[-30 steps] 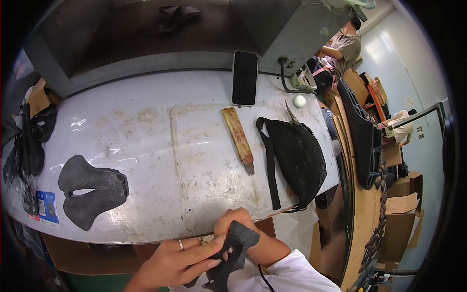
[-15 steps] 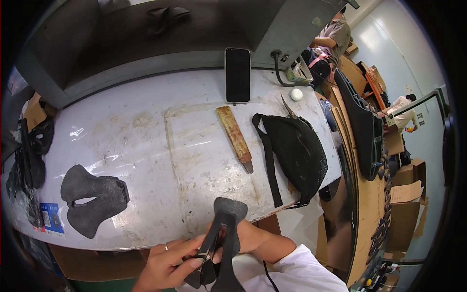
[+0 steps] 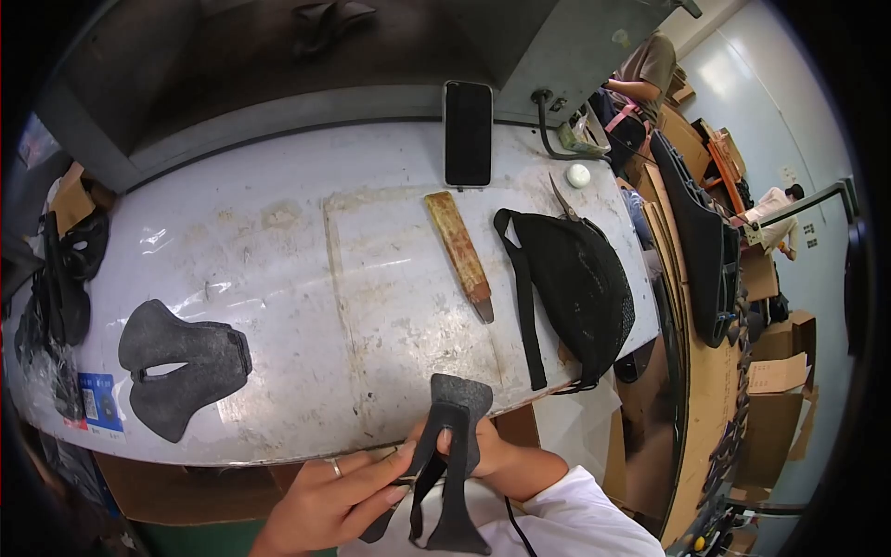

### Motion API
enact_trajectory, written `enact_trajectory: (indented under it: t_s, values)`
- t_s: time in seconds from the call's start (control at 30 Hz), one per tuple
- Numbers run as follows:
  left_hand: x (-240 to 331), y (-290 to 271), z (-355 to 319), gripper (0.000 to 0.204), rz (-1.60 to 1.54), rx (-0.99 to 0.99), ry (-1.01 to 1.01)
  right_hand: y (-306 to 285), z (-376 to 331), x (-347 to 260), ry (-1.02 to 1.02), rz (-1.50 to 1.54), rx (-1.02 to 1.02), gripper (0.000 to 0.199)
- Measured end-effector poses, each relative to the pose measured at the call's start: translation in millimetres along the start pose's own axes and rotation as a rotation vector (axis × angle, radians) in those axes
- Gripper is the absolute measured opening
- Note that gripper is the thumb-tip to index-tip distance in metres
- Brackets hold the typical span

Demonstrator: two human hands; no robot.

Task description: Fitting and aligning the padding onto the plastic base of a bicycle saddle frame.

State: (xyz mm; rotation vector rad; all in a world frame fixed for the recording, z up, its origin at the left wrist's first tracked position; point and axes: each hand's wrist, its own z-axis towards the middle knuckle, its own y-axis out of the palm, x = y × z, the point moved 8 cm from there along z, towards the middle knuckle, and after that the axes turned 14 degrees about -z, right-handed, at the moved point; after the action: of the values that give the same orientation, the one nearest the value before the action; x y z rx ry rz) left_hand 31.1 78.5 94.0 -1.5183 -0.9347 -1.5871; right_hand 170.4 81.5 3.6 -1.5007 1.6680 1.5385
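In front of my body, just off the near table edge, I hold a black moulded pad with a long central slot (image 3: 449, 464); it looks like a bicycle saddle cover. My right hand (image 3: 501, 462) grips it from behind, with a fingertip showing through the slot. Wearing a ring, my left hand (image 3: 339, 497) has its fingers closed at the pad's left edge; their tips are partly hidden. A similar dark grey slotted pad (image 3: 186, 367) lies flat on the left of the white table (image 3: 278, 269). A short knife with a tape-wrapped handle (image 3: 458, 255) rests beyond my hands.
A black mesh pouch with a strap (image 3: 580, 288) partly covers a curved metal tool (image 3: 560, 197). Behind are a phone (image 3: 468, 135), a white ball (image 3: 578, 175) and a grey metal shelf (image 3: 306, 148). Black parts (image 3: 65, 278) crowd the left edge; cardboard boxes (image 3: 780, 371) stand right.
The pad has turned in my hands, so its slotted face shows more openly, and it sits slightly farther right. The whole view has shifted a little. Table objects stay in place.
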Motion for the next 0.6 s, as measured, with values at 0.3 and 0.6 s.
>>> enact_trajectory:
  t_s: [0.3, 0.6]
  values:
    - [-22, 2, -7, 0.049, -0.150, -0.107, -0.035, 8, 8, -18, -0.109, -0.187, -0.328, 0.027]
    - [-33, -6, -14, 0.047, -0.341, 0.125, -0.114, 32, 3, 8, 0.340, 0.106, -0.479, 0.041]
